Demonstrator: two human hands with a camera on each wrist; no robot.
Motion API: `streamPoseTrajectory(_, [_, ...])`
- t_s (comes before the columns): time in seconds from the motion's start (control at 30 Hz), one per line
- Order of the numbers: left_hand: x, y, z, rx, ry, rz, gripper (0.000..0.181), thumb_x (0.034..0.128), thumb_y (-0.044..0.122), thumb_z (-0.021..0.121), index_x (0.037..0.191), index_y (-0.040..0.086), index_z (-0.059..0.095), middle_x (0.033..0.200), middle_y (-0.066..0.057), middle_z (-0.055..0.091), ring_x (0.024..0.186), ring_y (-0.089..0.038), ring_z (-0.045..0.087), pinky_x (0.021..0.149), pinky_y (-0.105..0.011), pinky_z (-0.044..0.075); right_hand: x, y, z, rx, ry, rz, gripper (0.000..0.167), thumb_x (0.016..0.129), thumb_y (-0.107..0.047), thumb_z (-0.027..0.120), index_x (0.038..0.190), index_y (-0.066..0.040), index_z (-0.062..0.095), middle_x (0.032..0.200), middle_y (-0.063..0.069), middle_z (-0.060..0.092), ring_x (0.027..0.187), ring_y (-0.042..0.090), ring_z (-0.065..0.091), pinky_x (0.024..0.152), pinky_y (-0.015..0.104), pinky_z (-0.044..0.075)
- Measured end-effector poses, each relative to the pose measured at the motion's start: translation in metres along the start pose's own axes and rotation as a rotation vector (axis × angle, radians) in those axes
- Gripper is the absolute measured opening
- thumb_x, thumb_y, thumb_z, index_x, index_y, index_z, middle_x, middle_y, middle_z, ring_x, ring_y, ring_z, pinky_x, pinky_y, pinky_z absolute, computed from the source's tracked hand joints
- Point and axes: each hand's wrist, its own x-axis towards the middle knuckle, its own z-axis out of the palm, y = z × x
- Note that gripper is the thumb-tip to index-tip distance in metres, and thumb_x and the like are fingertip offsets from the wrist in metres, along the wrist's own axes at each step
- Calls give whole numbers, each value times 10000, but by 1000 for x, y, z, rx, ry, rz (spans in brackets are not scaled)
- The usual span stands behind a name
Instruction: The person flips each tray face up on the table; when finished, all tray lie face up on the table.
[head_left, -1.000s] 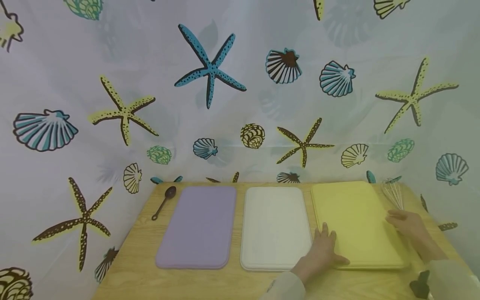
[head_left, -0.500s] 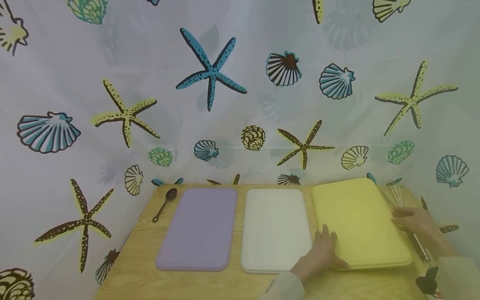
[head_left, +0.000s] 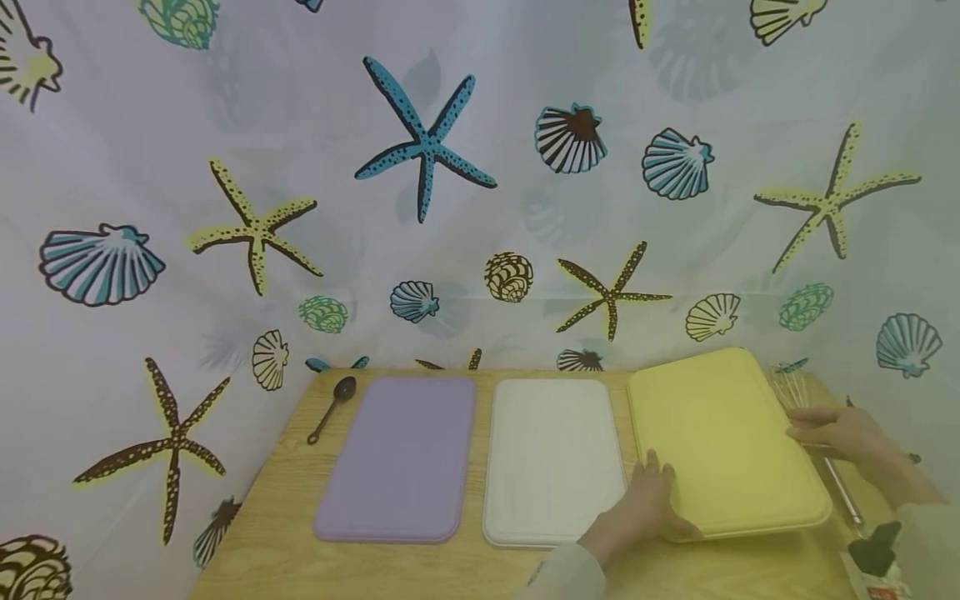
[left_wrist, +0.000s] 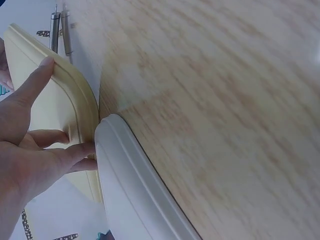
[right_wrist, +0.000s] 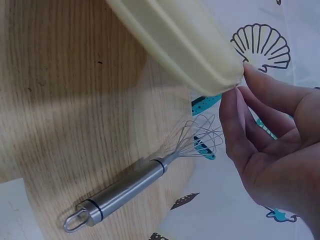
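Note:
A yellow rectangular board (head_left: pixel 723 442) with rounded corners is tilted, its right side raised off the wooden table. My right hand (head_left: pixel 847 433) pinches that raised edge between thumb and fingers, which the right wrist view shows at the board's rim (right_wrist: pixel 185 50). At the board's lower left, my left hand (head_left: pixel 645 504) rests with fingers spread; in the left wrist view its thumb lies on the yellow rim and its fingertips are between the yellow board (left_wrist: pixel 55 105) and the white board (left_wrist: pixel 135 180). A metal whisk (right_wrist: pixel 130 187) lies on the table beneath the right hand.
Left of the yellow board lie a white board (head_left: pixel 555 458) and a purple board (head_left: pixel 401 458), both flat. A dark spoon (head_left: pixel 330 408) is at the table's far left. A patterned curtain (head_left: pixel 450 208) stands behind and around the table (head_left: pixel 262 533).
The right edge of the yellow board has risen, and my right hand has moved up and right with it. More of the whisk's handle shows. My left hand has stayed nearly in place.

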Motion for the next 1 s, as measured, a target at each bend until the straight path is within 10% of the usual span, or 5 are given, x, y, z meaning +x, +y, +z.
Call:
streamPoseTrajectory(0.57, [-4,2,-2,61,-14,9,1031,682,514,820,1465,38,348,1555,-138,262,1375,-319,350,1067,-319,389,1,-16,-6,96,-16,-16,684,957,-332,595,1423,100,343,1439,333,342,1203,427,519,941,444,503])
streamPoseTrajectory(0.83, [-9,1,-3,-81,-13,-13,1023,677,404,861,1485,71,329,1557,-143,259,1353,-308,391,1046,-318,416,4,-25,-6,134,-23,-22,697,960,-349,586,1439,88,330,1463,307,335,1113,146,598,951,422,502])
streamPoseTrajectory(1.0, [-10,-2,-4,-129,-3,27,1016,694,352,857,1502,91,300,1554,-171,252,1338,-299,413,1023,-306,439,5,-35,-10,138,-47,-53,710,969,-364,564,1469,59,289,1515,284,245,1202,208,535,967,416,493])
